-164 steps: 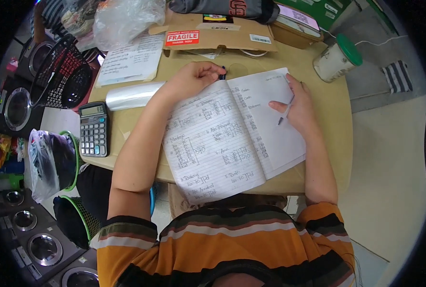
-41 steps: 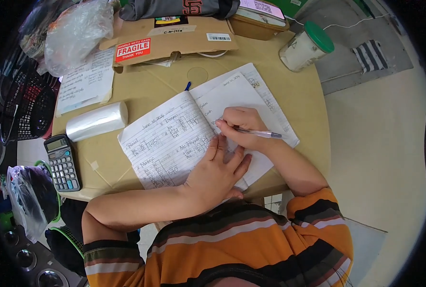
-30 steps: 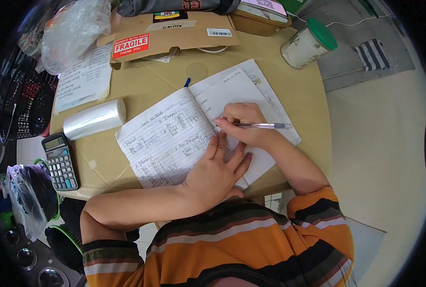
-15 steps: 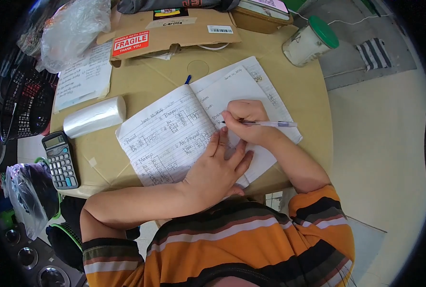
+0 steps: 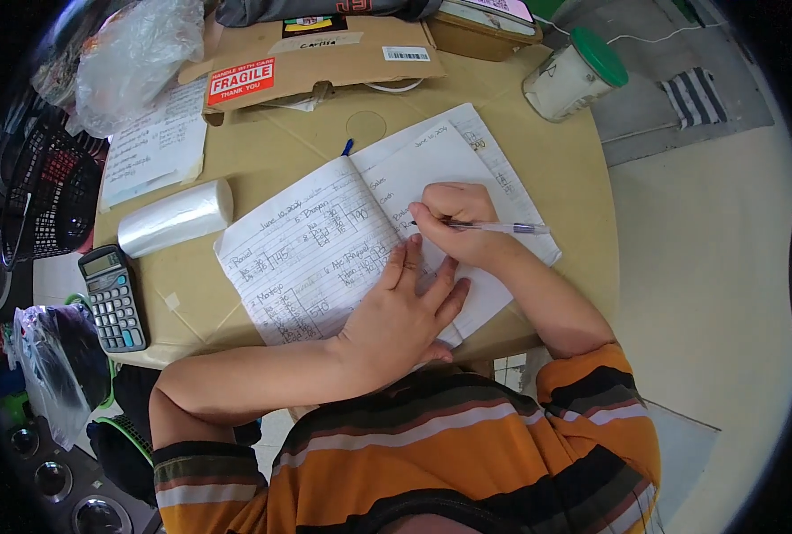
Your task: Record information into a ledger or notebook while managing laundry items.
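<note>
An open notebook (image 5: 280,240) lies at a slant on the tan table, its left page full of handwriting and the right page with a few written lines. My right hand (image 5: 458,222) is closed around a clear-barrelled pen (image 5: 507,227), its tip touching the right page just past the fold. Flat across the lower middle of the notebook rests my left hand (image 5: 405,307), fingers spread over the fold and both pages. Part of the right page is hidden under my hands.
Left of the notebook are a calculator (image 5: 113,298) and a roll of clear plastic (image 5: 176,218). Handwritten sheets (image 5: 156,138), a plastic bag (image 5: 138,67) and a cardboard box (image 5: 325,62) sit at the back. A green-lidded jar (image 5: 569,80) stands at the far right.
My right hand and the pen have shifted very slightly to the left. My left hand stays in place on the notebook.
</note>
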A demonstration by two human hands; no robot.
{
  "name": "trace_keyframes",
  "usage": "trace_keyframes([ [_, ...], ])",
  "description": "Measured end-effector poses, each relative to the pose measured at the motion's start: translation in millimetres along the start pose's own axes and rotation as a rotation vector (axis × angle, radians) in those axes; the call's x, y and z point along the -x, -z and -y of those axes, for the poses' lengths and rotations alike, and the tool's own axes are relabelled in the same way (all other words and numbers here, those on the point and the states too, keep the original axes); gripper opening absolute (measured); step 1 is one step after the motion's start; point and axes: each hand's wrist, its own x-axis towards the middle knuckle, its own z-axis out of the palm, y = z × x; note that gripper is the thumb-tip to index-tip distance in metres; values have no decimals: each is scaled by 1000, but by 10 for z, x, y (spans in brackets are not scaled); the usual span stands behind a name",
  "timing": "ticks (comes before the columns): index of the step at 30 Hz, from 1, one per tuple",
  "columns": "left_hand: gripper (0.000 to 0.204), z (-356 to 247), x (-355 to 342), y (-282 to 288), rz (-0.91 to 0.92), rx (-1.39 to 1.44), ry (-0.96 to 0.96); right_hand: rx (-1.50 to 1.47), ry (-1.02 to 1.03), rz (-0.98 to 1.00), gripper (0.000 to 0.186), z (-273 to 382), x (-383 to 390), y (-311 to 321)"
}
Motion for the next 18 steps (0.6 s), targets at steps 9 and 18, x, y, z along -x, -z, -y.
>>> trace_keyframes([
  [9,82,4,-7,-4,-3,5,-2,21,30,9,35,12,-30,36],
  [18,82,11,-2,-8,-11,9,-5,39,58,-22,34,23,-38,25],
])
